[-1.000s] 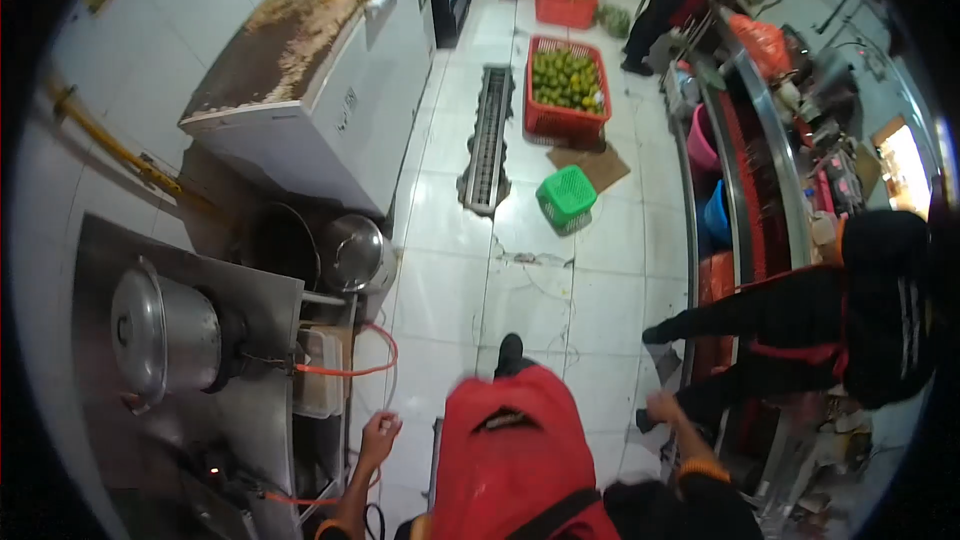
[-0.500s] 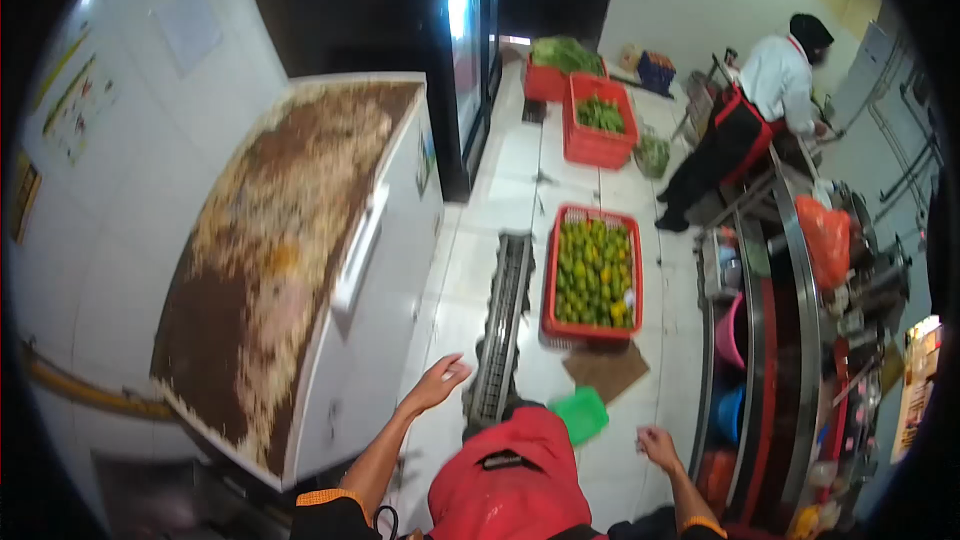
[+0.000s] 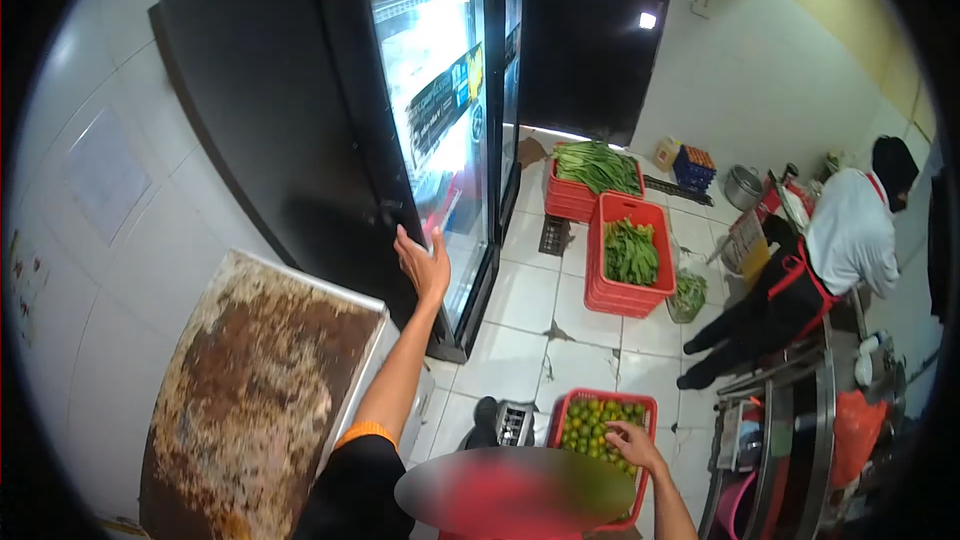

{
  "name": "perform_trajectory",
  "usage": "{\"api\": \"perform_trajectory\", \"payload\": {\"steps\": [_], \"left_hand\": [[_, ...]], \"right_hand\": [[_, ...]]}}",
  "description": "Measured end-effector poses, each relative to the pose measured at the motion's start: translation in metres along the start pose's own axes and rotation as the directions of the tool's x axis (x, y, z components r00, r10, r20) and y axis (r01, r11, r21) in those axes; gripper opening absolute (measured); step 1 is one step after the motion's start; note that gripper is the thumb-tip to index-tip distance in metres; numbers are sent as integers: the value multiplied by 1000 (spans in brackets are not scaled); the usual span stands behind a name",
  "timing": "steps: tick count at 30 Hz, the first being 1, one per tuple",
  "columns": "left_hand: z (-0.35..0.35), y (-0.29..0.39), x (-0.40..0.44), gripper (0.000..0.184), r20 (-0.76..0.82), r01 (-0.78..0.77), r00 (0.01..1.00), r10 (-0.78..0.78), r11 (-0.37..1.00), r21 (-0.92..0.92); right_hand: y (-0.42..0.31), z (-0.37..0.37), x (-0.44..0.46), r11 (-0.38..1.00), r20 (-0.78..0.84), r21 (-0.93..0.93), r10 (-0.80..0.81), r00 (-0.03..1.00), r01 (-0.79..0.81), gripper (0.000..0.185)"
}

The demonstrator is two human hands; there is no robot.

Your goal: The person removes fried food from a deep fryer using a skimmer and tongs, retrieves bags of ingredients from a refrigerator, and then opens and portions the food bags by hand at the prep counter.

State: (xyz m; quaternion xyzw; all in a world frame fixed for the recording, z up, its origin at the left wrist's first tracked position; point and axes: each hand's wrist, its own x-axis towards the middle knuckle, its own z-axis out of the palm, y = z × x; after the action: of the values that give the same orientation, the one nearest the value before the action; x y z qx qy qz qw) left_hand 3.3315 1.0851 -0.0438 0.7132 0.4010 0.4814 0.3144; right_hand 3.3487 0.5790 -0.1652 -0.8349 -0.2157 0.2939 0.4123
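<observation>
My left hand (image 3: 425, 262) is raised at the front edge of a tall black glass-door fridge (image 3: 430, 130), its fingers apart. I cannot tell whether the fingertips touch the door. My right hand (image 3: 632, 443) is lower, with loosely bent fingers and nothing visible in them. Below it on the floor is a red crate (image 3: 652, 414) of small green and yellowish citrus fruits (image 3: 588, 430); the hand appears to be above the fruits rather than on them. A grey blur covers part of the view over my red apron and the crate's near side.
A white chest with a worn brown top (image 3: 260, 380) stands at left. Ahead are red crates of leafy greens (image 3: 632, 252) and a bag of greens (image 3: 687, 296). At right a co-worker (image 3: 850, 230) bends over a metal counter (image 3: 815, 420). A floor drain (image 3: 515, 422) lies ahead.
I have moved forward, closer to the fridge and the fruit crate. My left hand has risen from beside the white chest to the fridge door. My right hand is now over the crate.
</observation>
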Motion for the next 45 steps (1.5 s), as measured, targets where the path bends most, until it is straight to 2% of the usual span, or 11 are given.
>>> {"api": "perform_trajectory", "payload": {"steps": [6,12,15,20,26,29,34,35,37,42,45], "left_hand": [[46,-1,-4,68,-229,32,972,-49,997,-76],[12,45,-59,48,372,-83,924,93,996,-42],[0,55,-22,16,833,-366,489,259,928,-73],[61,28,81,18,277,-260,920,277,961,-97],[88,-4,210,59,-86,-170,910,407,553,816],[93,-12,224,55,-127,199,979,-161,607,769],[121,-17,216,53,-225,26,925,306,541,841],[130,-25,224,57,-535,154,841,85,909,387],[126,-33,243,67,-584,97,606,-541,778,-621],[95,-111,278,47,-357,118,551,-755,494,-862],[96,-101,304,47,-404,78,398,-824,469,-880]], "right_hand": [[-6,-90,137,993,-381,108,5,924,39,29],[-204,-93,298,849,-265,432,-202,943,303,29],[-235,-96,335,553,-223,742,-331,917,380,40],[-233,-117,356,423,-171,847,-356,918,322,60],[-173,-199,453,361,-484,803,-67,872,473,53],[-147,-245,507,364,-501,810,22,865,459,48],[-97,-279,570,411,-473,833,179,863,371,40],[-81,-278,571,427,-459,839,225,860,336,39],[-43,-267,565,476,-415,849,332,847,230,36],[78,-176,507,526,19,792,485,875,-309,28],[-76,-112,495,690,98,380,632,768,-616,24]]}}
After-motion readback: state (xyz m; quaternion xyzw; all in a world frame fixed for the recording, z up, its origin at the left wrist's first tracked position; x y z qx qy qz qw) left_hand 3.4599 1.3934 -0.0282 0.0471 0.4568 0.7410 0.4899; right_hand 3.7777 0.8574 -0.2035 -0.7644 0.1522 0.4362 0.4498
